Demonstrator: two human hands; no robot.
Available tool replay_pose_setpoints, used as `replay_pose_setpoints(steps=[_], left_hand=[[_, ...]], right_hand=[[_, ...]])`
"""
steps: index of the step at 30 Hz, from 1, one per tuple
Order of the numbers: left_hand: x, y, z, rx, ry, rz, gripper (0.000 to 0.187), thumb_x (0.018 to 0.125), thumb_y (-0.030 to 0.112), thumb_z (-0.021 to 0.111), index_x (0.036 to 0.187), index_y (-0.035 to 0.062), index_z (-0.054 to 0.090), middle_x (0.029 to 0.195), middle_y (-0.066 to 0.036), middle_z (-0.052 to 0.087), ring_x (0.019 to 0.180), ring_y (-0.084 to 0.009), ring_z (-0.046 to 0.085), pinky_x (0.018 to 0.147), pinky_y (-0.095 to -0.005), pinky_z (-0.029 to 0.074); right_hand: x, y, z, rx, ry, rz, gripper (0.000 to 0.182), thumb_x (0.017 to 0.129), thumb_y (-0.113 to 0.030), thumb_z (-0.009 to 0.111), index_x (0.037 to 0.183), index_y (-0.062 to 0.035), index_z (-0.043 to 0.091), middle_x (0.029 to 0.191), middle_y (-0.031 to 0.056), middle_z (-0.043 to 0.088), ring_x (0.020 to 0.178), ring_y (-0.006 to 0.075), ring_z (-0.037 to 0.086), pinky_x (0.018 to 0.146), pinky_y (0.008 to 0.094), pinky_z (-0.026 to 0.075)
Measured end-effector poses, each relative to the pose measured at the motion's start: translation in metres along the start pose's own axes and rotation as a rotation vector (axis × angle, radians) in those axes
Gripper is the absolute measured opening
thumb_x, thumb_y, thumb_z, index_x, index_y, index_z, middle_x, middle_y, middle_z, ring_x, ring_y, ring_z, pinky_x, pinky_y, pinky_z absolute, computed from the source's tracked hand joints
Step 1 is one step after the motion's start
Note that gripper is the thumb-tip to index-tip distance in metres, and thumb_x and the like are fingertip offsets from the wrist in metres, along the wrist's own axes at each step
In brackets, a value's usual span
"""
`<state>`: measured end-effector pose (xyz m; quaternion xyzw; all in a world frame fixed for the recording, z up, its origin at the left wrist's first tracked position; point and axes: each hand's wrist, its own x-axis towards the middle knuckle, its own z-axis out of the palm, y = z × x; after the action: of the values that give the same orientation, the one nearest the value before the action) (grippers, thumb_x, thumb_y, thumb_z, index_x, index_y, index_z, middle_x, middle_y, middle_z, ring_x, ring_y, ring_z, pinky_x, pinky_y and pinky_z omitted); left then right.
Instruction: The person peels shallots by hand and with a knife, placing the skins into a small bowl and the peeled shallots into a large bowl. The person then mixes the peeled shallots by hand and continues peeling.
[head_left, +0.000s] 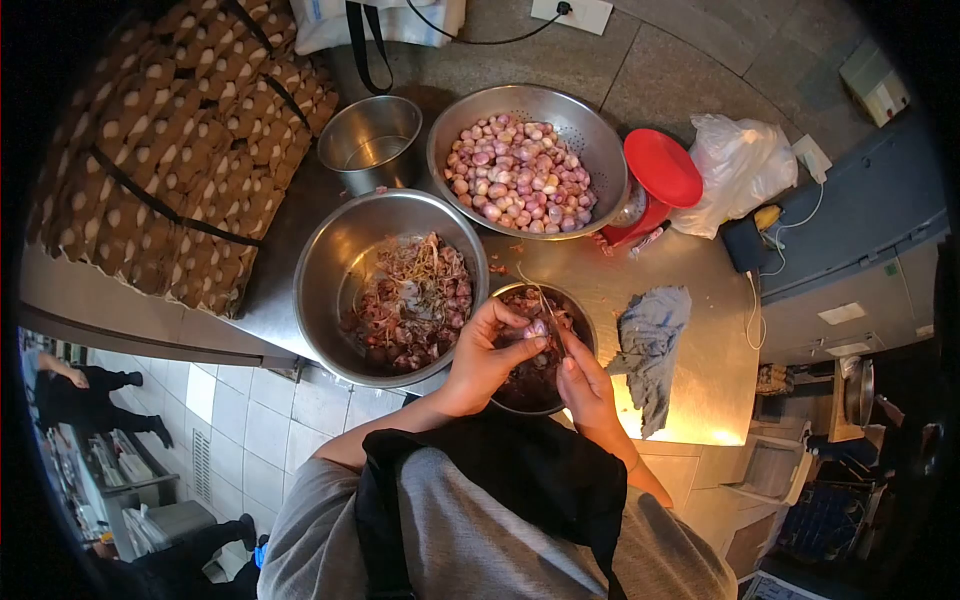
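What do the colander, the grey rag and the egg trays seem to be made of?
Colander: metal, probably stainless steel, satin finish; grey with soft highlights.
Grey rag: fabric, matte, by its limp creases; fibre unclear.
Egg trays: likely moulded paper pulp, matte and rough, judging by the brown, scalloped edges.

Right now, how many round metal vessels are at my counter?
4: the colander holding shallots, the deep pot left of it, the wide basin nearer you, and the small bowl beside it. Others may be hidden.
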<state>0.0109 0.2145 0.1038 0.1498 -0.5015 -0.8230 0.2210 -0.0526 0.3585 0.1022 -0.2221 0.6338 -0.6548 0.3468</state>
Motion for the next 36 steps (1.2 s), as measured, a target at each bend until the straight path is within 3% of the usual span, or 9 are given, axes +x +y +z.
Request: replay_pose_setpoints(steps=[2,10,13,16,19,22,28,31,36], left_hand=[[0.0,0.0,0.0,-0.022,-0.001,-0.011,0.026,0.071,-0.006,0.064,0.081,0.0075,0.044,0.087,0.0,0.052,0.085,-0.0063,0.049,0.076,-0.0211,0.04],[0.001,-0.003,-0.003,-0.042,-0.008,0.005,0.026,0.072,-0.005,0.064,0.082,0.008,0.044,0.088,0.0,0.053,0.084,-0.0064,0.049,0.076,-0.0213,0.04],[0.0,-0.002,-0.003,-0.015,-0.01,-0.009,0.027,0.071,-0.005,0.064,0.082,0.008,0.043,0.088,0.0,0.053,0.084,-0.0065,0.049,0.076,-0.0213,0.041],[0.0,-0.001,-0.002,-0.029,0.004,-0.024,0.029,0.069,-0.008,0.064,0.082,0.0081,0.044,0.091,-0.002,0.051,0.087,-0.0083,0.049,0.076,-0.022,0.041],[0.001,-0.006,-0.005,0.047,0.003,0.027,0.029,0.069,-0.007,0.065,0.083,0.0081,0.045,0.093,-0.003,0.051,0.088,-0.0086,0.049,0.077,-0.0215,0.041],[0.001,-0.003,-0.003,-0.003,-0.005,0.039,0.029,0.069,-0.007,0.065,0.083,0.0082,0.045,0.092,-0.003,0.05,0.088,-0.009,0.049,0.077,-0.0216,0.041],[0.0,-0.005,-0.004,-0.022,-0.035,0.024,0.028,0.07,-0.007,0.064,0.084,0.0079,0.044,0.093,-0.003,0.05,0.091,-0.0105,0.05,0.078,-0.0225,0.042],[-0.001,-0.001,-0.004,-0.039,-0.024,-0.098,0.027,0.073,-0.007,0.062,0.087,0.0076,0.044,0.096,-0.004,0.051,0.096,-0.0118,0.051,0.079,-0.0242,0.043],[-0.001,0.014,0.002,-0.192,-0.035,-0.15,0.023,0.079,0.0,0.058,0.099,0.0062,0.048,0.099,-0.004,0.053,0.095,-0.0111,0.052,0.078,-0.0253,0.044]], right_hand=[[0.0,-0.001,0.0,0.018,-0.017,0.02,0.04,0.09,-0.018,0.042,0.126,-0.0016,0.037,0.118,0.0144,0.049,0.111,0.0213,0.044,0.093,0.0282,0.032],[0.004,-0.009,0.002,-0.475,-0.024,-0.278,0.04,0.09,-0.018,0.041,0.126,-0.0011,0.036,0.118,0.0181,0.049,0.113,0.0264,0.045,0.093,0.0306,0.032],[0.007,0.003,-0.001,-0.587,0.033,-0.412,0.039,0.09,-0.018,0.041,0.126,-0.0021,0.037,0.098,0.013,0.058,0.09,0.0218,0.057,0.078,0.0266,0.042],[0.004,0.004,-0.003,0.106,-0.087,0.0,0.039,0.091,-0.02,0.04,0.126,-0.004,0.037,0.067,0.0028,0.049,0.056,0.0113,0.047,0.052,0.0198,0.037],[0.004,-0.002,-0.003,0.29,-0.095,0.08,0.039,0.092,-0.021,0.039,0.128,-0.0055,0.036,0.057,-0.004,0.031,0.046,0.0054,0.026,0.041,0.018,0.021],[0.004,-0.01,-0.006,0.424,-0.144,0.174,0.04,0.092,-0.022,0.038,0.128,-0.0054,0.036,0.057,-0.0039,0.033,0.047,0.0054,0.03,0.041,0.0183,0.024],[0.01,-0.002,-0.005,0.251,-0.018,0.068,0.038,0.091,-0.02,0.04,0.126,-0.006,0.038,0.061,-0.0047,0.035,0.048,0.004,0.03,0.042,0.0172,0.023],[0.013,-0.003,-0.007,0.136,0.083,0.06,0.037,0.091,-0.019,0.04,0.126,-0.0057,0.038,0.063,-0.0062,0.036,0.049,0.0027,0.029,0.043,0.0164,0.023],[0.017,-0.009,-0.016,0.112,0.138,-0.005,0.038,0.091,-0.014,0.039,0.127,-0.0029,0.036,0.058,-0.0061,0.035,0.047,0.0013,0.028,0.043,0.0162,0.023]])
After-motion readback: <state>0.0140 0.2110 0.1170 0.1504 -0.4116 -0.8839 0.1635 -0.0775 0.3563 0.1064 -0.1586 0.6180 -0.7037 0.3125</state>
